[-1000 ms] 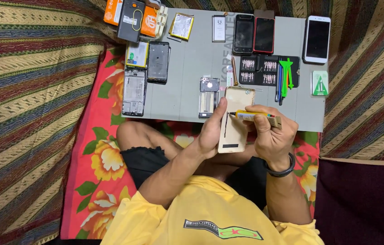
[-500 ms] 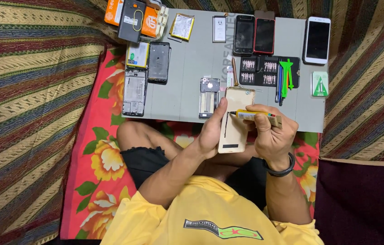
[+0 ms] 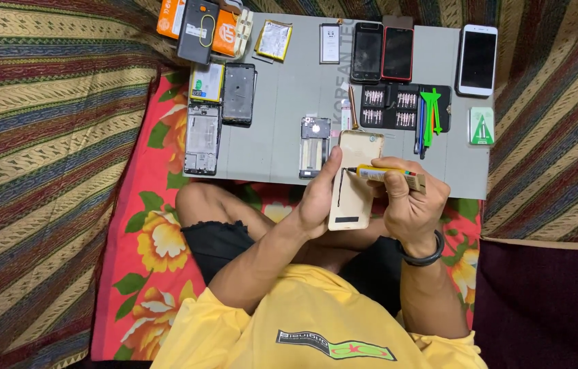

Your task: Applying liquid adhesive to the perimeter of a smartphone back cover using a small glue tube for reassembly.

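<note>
My left hand (image 3: 319, 195) grips the left edge of a beige phone back cover (image 3: 355, 181), held inner side up over my lap. A dark line of glue runs down the cover's left side. My right hand (image 3: 408, 198) holds a small yellow glue tube (image 3: 388, 175) with its black tip touching the cover near its upper left corner. A black band sits on my right wrist.
A grey work mat (image 3: 282, 96) lies ahead with phone frames (image 3: 202, 139), a battery (image 3: 274, 39), three phones (image 3: 398, 53), a black screwdriver bit set (image 3: 398, 108), green and blue pry tools (image 3: 427, 116) and orange boxes (image 3: 200, 20). Striped fabric and a floral cloth surround it.
The glue tube's tip has shifted slightly along the cover's left edge. Both hands stay otherwise in place.
</note>
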